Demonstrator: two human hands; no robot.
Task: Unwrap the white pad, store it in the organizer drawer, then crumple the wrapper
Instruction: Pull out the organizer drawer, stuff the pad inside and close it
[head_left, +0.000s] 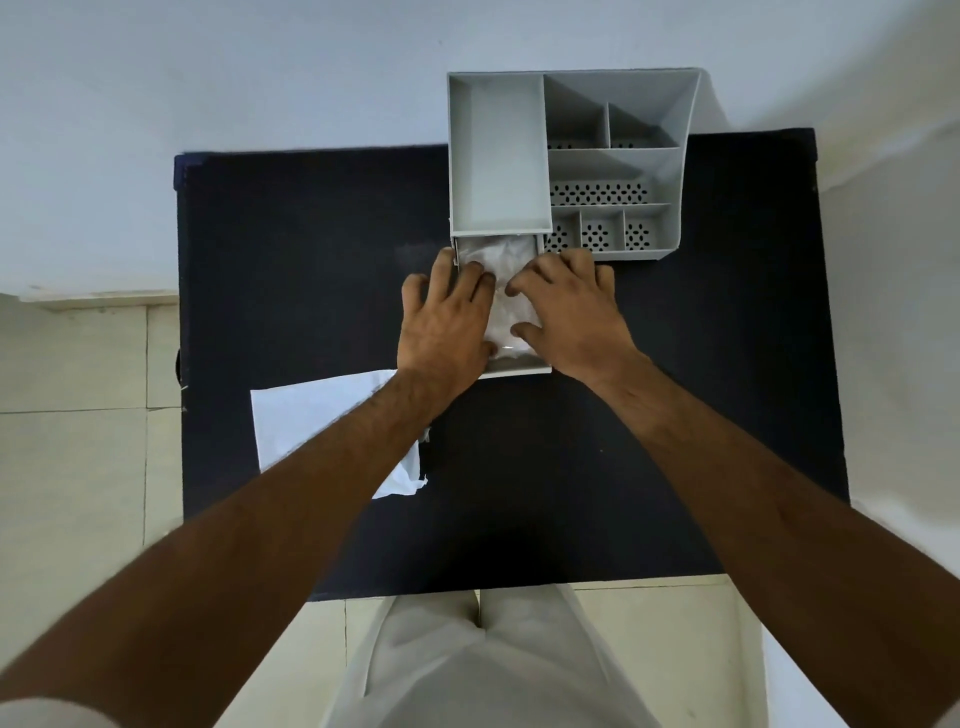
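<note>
Down in the pulled-out drawer, both bare hands lie palm-down with fingers spread apart, pressing flat rather than pinching anything. The left hand (448, 317) covers the drawer's left side, its fingertips resting on the crinkled white pad (501, 280) and its outer fingers reaching over the drawer's left wall. The right hand (569, 312) covers the right side, its thumb and forefinger touching the pad while the other fingers lie over the right wall, near the organizer's front edge. Neither hand is closed on anything; whether the palms bear on the pad or only on the drawer rim cannot be told.

One pad shows, lying inside the light grey plastic drawer (519, 370), visible in the gap between the two hands and up to where the drawer enters the body. One drawer is out, drawn toward the person from under the tall left section of the grey plastic desk organizer (498, 156). That organizer has one large plain compartment on the left and, on the right, several smaller perforated-floor cells.

One flat white paper wrapper (317, 421) lies spread on the dark tabletop (675, 415), well apart from the drawer, partly hidden beneath the left forearm, uncrumpled.
</note>
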